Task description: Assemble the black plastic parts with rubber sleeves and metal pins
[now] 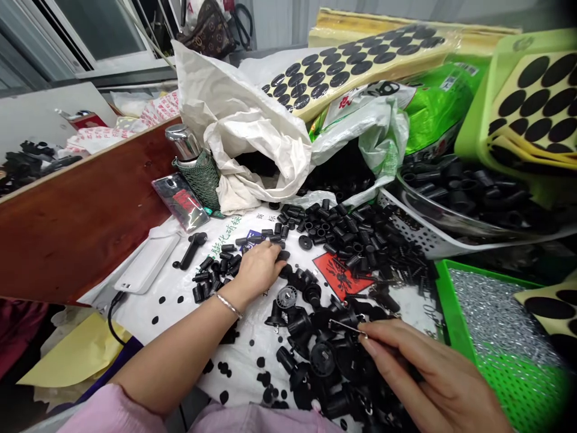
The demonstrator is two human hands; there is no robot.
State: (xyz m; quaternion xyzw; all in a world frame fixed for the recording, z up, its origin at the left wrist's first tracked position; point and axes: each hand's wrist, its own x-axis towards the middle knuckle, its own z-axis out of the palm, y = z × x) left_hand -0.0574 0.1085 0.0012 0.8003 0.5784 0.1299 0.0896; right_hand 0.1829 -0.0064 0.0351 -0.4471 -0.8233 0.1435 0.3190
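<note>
My left hand reaches out palm down over a white sheet, its curled fingertips closed on a small black piece I cannot make out among small black plastic tubes. My right hand is low at the right, thumb and fingers pinched on a thin metal pin that points left. Just under that pin lies a heap of larger black plastic caps. A wider pile of black tubes spreads beyond both hands.
A green tray of small metal parts sits at the right. A white perforated basket holds black tubes. White bags, sheets of black round pads, a flask, a phone and a wooden board surround the sheet.
</note>
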